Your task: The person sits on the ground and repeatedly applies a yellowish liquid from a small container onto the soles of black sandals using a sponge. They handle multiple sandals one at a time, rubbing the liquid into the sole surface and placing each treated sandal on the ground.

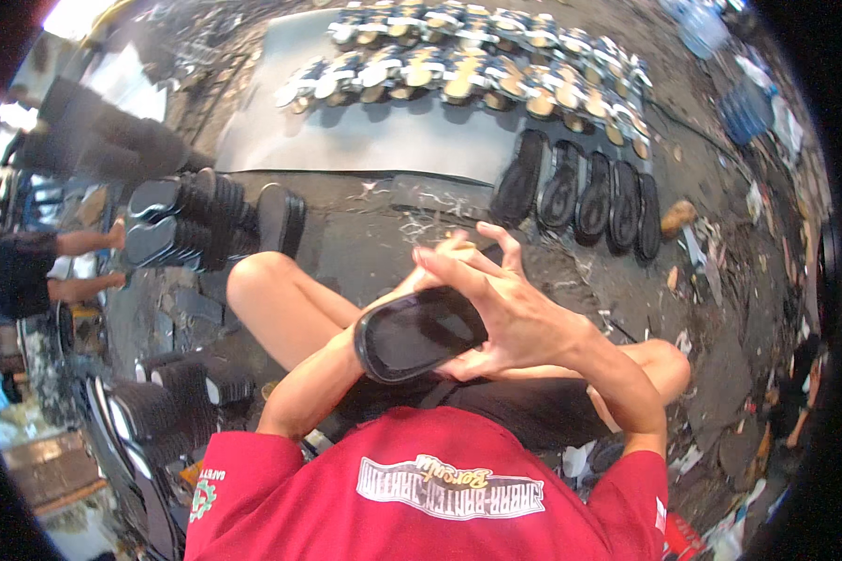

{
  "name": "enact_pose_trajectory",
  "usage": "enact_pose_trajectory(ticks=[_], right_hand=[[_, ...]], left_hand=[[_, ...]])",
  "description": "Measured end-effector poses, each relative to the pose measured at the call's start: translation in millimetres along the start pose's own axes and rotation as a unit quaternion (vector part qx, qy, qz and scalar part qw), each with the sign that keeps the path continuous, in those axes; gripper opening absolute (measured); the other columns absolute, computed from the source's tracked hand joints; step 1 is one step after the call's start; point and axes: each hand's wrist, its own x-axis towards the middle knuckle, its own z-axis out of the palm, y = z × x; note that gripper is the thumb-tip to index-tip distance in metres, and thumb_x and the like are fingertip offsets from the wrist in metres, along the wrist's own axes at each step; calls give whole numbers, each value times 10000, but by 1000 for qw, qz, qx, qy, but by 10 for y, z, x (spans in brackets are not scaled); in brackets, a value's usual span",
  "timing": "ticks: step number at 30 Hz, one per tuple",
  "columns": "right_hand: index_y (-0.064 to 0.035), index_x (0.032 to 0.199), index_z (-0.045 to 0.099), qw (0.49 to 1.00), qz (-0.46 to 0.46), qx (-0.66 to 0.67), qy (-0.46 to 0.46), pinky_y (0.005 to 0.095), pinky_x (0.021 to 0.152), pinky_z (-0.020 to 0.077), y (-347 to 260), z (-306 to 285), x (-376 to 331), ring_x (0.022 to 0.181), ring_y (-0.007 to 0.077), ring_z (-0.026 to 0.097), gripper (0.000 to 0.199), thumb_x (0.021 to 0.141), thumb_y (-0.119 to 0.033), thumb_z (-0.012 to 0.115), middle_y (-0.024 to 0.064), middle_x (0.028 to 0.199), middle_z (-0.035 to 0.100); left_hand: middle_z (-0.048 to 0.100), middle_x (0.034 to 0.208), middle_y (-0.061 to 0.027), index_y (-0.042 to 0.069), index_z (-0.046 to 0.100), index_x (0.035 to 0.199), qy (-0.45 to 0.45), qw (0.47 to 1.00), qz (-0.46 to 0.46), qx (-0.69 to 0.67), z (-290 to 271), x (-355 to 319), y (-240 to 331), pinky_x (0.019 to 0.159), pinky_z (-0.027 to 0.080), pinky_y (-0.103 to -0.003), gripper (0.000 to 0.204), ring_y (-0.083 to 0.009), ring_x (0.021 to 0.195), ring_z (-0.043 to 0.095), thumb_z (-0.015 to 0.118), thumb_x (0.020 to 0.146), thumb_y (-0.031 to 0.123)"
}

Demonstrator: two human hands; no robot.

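A black sandal sole [416,335] with a glossy upper face is held over my lap, tilted, its rounded heel end toward my left forearm. My left hand [428,271] is mostly hidden behind the sole; only parts of it show past the far edge, and it appears to support the sole from beneath. My right hand [531,316] is curled around the sole's other end, the thumb and fingers on opposite sides and one finger raised. The sole's far end is covered by this hand.
Rows of strapped sandals [458,79] lie on a grey sheet [365,140]. Several black soles [594,198] lean in a row at the right. Soles are stacked [187,220] at the left. A person's arm [89,241] shows there. Blue water jugs [747,114] and scraps lie right.
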Motion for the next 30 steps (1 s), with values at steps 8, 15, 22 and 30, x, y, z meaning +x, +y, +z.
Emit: enact_pose_trajectory(ticks=[8,15,22,30], right_hand=[[-73,1735,92,932,190,178,253,527,1255,334,328,373,-4,1307,273,611,1465,638,-292,1037,185,1398,624],[-143,1547,582,945,260,-11,196,563,1292,241,1168,650,-181,1550,425,390,728,998,-608,690,222,1624,492],[-111,1460,677,908,315,-277,-18,716,1293,83,1847,1742,-823,1650,442,137,616,1067,-573,569,131,1825,143],[-106,1276,806,907,356,-195,115,690,1277,121,1628,1587,-773,1630,451,192,550,1128,-511,466,178,1795,236]], left_hand=[[417,1656,-136,2,234,1712,223,953,89,185,166,136,246,1207,404,-405,1055,-236,1446,498,639,991,657],[657,1361,-30,56,446,1638,343,923,157,-72,-424,171,341,1005,537,-342,731,-171,1146,643,376,1158,602],[751,1234,-124,52,616,1496,404,858,153,-277,-1018,112,217,976,590,-447,705,-287,1049,712,394,1138,618],[757,1205,-154,74,625,1488,360,863,169,-312,-1006,-13,219,980,587,-470,673,-302,1035,722,400,1138,604]])
